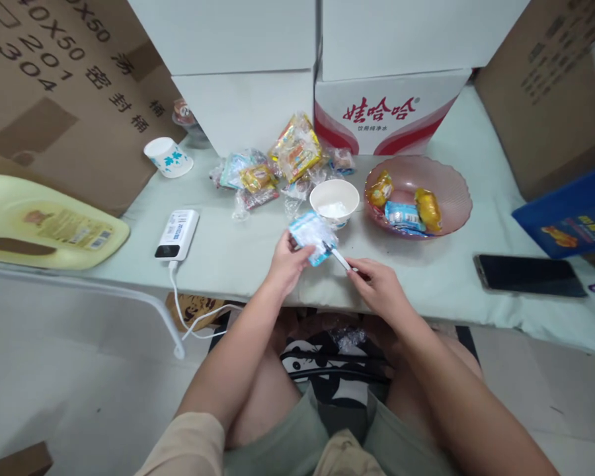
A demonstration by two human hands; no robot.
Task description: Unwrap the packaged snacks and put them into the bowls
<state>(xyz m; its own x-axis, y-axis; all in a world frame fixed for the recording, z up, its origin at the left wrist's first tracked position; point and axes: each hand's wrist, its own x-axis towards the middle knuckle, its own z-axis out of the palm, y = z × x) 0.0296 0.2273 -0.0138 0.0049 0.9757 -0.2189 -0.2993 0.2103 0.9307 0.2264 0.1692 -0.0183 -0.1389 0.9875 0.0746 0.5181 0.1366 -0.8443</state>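
Note:
My left hand (288, 259) pinches a blue and white plastic packet (311, 233) by its left edge, just above the table's front. Gripped in my right hand (375, 283) is a slim white tool with a dark tip (340, 258); its tip meets the packet's lower right side, and I cannot make out its exact kind. Behind the packet stands a white paper bowl (334, 199) with something whitish inside. To its right, a pink translucent bowl (453, 198) holds wrapped snacks, among them a blue packet (403, 216) and a yellow packet (428, 209).
Several wrapped snacks (296, 149) are heaped behind the paper bowl. On the left are a paper cup (171, 157), a power bank (177, 235) with a cable and a yellow jug (54, 225). A phone (529, 275) lies right. Cartons (391, 116) line the back.

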